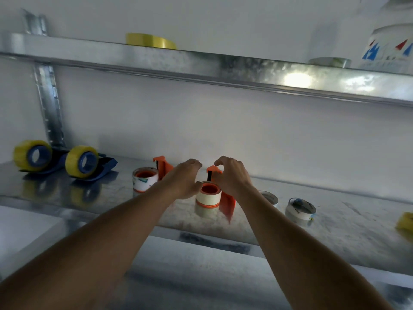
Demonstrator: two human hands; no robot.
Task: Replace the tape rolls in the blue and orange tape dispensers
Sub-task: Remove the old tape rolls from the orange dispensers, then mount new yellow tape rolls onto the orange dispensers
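Note:
Two blue dispensers (55, 163) (98, 168) with yellow tape rolls (31, 155) (81, 161) lie at the left of the metal shelf (335, 220). An orange dispenser (163, 167) stands mid-shelf with a white roll (145, 180) on its orange core. A second orange dispenser (228, 203) stands to its right, carrying a white roll (207, 196). My left hand (184, 181) hovers at that roll's left, fingers loosely curled, thumb at the rim. My right hand (233, 175) arches over the dispenser's upright, gripping nothing that I can see.
Two loose white rolls (269, 198) (300, 210) lie right of the hands, with a yellow object (405, 222) at the right edge. The upper shelf (201, 61) holds a yellow roll (152, 41), a pale roll (330, 62) and a white tub (388, 50). A white box (24, 233) sits lower left.

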